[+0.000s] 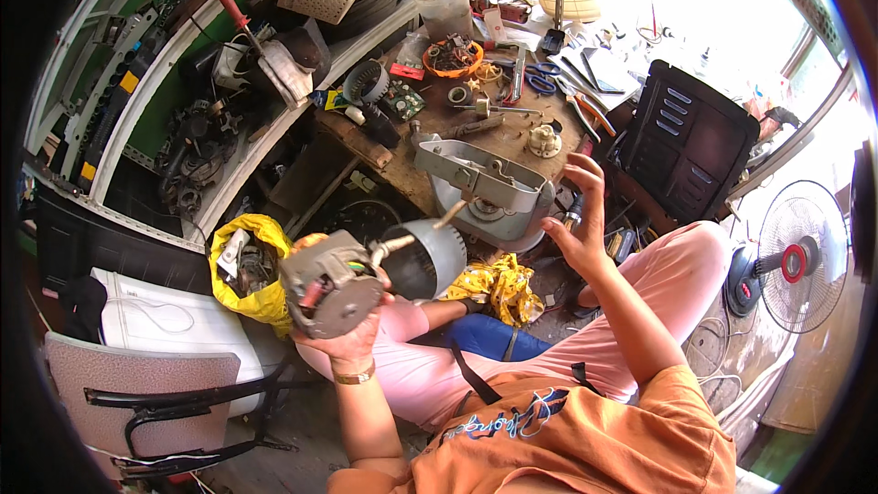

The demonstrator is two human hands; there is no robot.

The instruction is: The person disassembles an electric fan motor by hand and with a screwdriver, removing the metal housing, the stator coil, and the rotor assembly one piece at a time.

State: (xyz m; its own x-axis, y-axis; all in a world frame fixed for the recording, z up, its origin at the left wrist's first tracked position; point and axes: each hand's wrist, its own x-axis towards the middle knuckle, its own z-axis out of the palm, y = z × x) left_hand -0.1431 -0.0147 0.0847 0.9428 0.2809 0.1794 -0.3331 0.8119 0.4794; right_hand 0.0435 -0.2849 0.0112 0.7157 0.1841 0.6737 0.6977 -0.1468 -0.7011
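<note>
My left hand [352, 346] grips a bulky motor unit [331, 267], with a dark round disc on its near face and wires at its top. Beside it is a grey cup-shaped metal part [441, 254]; whether it joins the motor I cannot tell. On the low wooden bench [421, 160] stands a grey metal machine housing [480, 169] with an open, oblong upper frame. Just right of the housing my right hand [593, 224] is raised with thumb and fingers spread. Behind it, a screwdriver handle [573, 209] shows between thumb and fingers.
Pliers [585, 114], blue-handled scissors [541, 80] and an orange bowl of small parts [455, 57] lie on the bench. A yellow bag [247, 270] stands left, near a chair [146, 384]. At right are a black vented panel [688, 142] and a fan [800, 256].
</note>
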